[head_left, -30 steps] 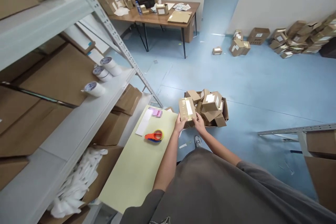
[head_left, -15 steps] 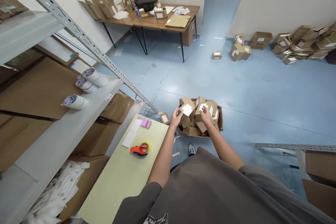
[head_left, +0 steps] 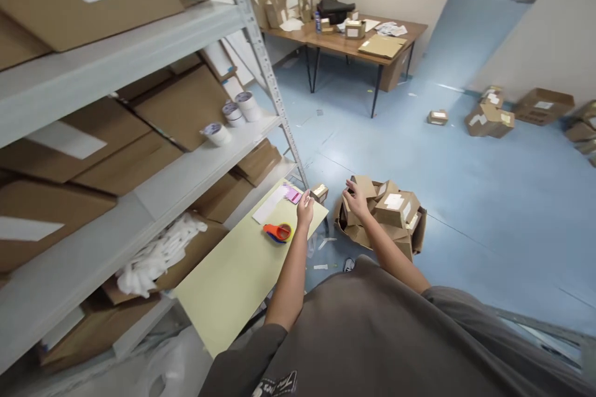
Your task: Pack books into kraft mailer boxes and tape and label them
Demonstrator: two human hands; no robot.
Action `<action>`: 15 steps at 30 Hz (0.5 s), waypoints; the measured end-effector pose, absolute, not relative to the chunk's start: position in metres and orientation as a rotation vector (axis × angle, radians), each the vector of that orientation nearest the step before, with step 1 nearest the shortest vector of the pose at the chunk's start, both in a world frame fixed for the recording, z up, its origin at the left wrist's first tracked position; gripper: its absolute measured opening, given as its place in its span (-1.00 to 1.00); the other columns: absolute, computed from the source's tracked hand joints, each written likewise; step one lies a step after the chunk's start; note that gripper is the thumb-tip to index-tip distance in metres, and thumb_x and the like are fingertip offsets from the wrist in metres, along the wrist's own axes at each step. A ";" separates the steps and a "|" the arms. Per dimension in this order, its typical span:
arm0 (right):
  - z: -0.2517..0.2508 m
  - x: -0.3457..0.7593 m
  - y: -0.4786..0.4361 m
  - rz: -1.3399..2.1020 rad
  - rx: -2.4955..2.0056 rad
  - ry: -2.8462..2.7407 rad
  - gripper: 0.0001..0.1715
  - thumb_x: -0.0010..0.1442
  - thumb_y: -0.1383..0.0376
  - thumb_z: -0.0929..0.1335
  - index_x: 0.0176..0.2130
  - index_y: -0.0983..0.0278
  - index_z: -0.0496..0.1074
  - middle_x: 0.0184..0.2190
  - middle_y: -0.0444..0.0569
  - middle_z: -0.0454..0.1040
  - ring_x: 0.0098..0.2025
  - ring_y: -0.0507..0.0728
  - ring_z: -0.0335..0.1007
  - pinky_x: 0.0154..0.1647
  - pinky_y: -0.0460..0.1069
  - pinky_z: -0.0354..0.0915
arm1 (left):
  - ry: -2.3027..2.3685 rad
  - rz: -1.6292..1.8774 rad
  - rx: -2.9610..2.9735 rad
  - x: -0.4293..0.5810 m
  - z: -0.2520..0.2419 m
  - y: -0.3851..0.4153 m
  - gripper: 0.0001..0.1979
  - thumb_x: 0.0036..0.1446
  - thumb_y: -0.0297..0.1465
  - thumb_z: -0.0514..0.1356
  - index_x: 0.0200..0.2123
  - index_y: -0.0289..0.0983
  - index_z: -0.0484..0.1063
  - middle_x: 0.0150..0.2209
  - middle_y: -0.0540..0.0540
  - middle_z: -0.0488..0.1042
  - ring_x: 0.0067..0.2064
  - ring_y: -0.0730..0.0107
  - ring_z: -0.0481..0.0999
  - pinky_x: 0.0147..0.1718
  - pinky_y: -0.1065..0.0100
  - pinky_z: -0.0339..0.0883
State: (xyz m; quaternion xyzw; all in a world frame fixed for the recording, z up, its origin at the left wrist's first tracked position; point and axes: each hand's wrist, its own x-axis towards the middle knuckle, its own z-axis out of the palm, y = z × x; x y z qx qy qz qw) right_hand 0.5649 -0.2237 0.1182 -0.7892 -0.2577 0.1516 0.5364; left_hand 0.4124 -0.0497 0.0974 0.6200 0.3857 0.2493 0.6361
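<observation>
My left hand (head_left: 305, 209) is raised above the far corner of the pale yellow table (head_left: 233, 282), fingers apart and nothing visible in it. Just beyond it is a small labelled cardboard box (head_left: 320, 193). My right hand (head_left: 356, 201) hovers over the left part of a large open carton (head_left: 420, 232), fingers spread and holding nothing I can see. Small brown boxes are heaped in that carton, and one with a white label (head_left: 395, 206) lies on top. Near my left hand, an orange tape dispenser (head_left: 278, 232) rests on the table beside a white sheet (head_left: 270, 205) and a pink item (head_left: 293, 194).
Metal shelving (head_left: 158, 198) holding cartons and tape rolls (head_left: 248, 107) rises on the left. A brown desk (head_left: 339, 40) with boxes and papers stands against the back wall. More cardboard boxes (head_left: 487, 120) sit on the blue floor at the right.
My view has turned left. My left hand has come away from the labelled box in the carton and moved over the yellow table. My right hand has lifted from the boxes.
</observation>
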 end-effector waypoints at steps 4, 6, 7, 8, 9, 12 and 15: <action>0.130 0.512 -0.162 0.452 -1.836 -0.687 -0.35 0.34 0.09 0.33 0.35 0.17 0.40 0.36 0.13 0.43 0.38 0.34 0.35 0.30 0.27 0.40 | 0.965 0.703 1.409 0.336 0.113 -0.015 -0.50 0.33 -0.29 0.26 0.31 -0.21 0.46 0.36 -0.25 0.44 0.37 0.06 0.43 0.40 0.07 0.22; 0.133 0.481 -0.133 0.488 -1.835 -0.759 -0.36 0.34 0.09 0.34 0.33 0.16 0.41 0.35 0.11 0.45 0.37 0.33 0.36 0.31 0.27 0.39 | 1.012 0.762 1.398 0.297 0.120 0.001 -0.50 0.33 -0.27 0.26 0.31 -0.18 0.46 0.37 -0.22 0.43 0.37 0.05 0.43 0.41 0.06 0.21; 0.134 0.466 -0.120 0.502 -1.832 -0.802 -0.37 0.34 0.09 0.34 0.33 0.16 0.42 0.35 0.11 0.45 0.37 0.33 0.36 0.32 0.27 0.39 | 1.031 0.787 1.387 0.277 0.123 0.008 -0.50 0.33 -0.26 0.26 0.31 -0.17 0.46 0.38 -0.21 0.42 0.37 0.05 0.42 0.41 0.06 0.21; 0.134 0.450 -0.106 0.512 -1.828 -0.848 -0.37 0.34 0.09 0.34 0.33 0.16 0.42 0.34 0.10 0.46 0.36 0.33 0.37 0.32 0.28 0.38 | 1.049 0.810 1.375 0.257 0.125 0.016 -0.49 0.33 -0.25 0.26 0.31 -0.16 0.46 0.39 -0.21 0.41 0.37 0.04 0.41 0.40 0.06 0.22; 0.135 0.434 -0.094 0.521 -1.825 -0.894 -0.37 0.34 0.09 0.35 0.33 0.16 0.42 0.34 0.10 0.46 0.36 0.33 0.37 0.32 0.28 0.38 | 1.072 0.833 1.361 0.238 0.126 0.024 -0.49 0.33 -0.23 0.27 0.31 -0.15 0.46 0.39 -0.20 0.40 0.38 0.04 0.40 0.40 0.07 0.22; 0.136 0.386 -0.058 0.545 -1.823 -1.029 -0.36 0.34 0.09 0.35 0.34 0.16 0.42 0.34 0.11 0.46 0.34 0.34 0.38 0.33 0.29 0.37 | 1.152 0.903 1.307 0.181 0.127 0.044 -0.49 0.33 -0.22 0.27 0.31 -0.15 0.45 0.41 -0.19 0.39 0.40 0.04 0.38 0.40 0.09 0.22; 0.139 0.341 -0.029 0.574 -1.811 -1.166 -0.36 0.35 0.11 0.33 0.36 0.15 0.41 0.37 0.09 0.42 0.37 0.33 0.34 0.36 0.28 0.35 | 1.189 0.953 1.259 0.129 0.124 0.059 -0.47 0.35 -0.19 0.27 0.33 -0.15 0.44 0.41 -0.19 0.38 0.41 0.04 0.37 0.41 0.08 0.20</action>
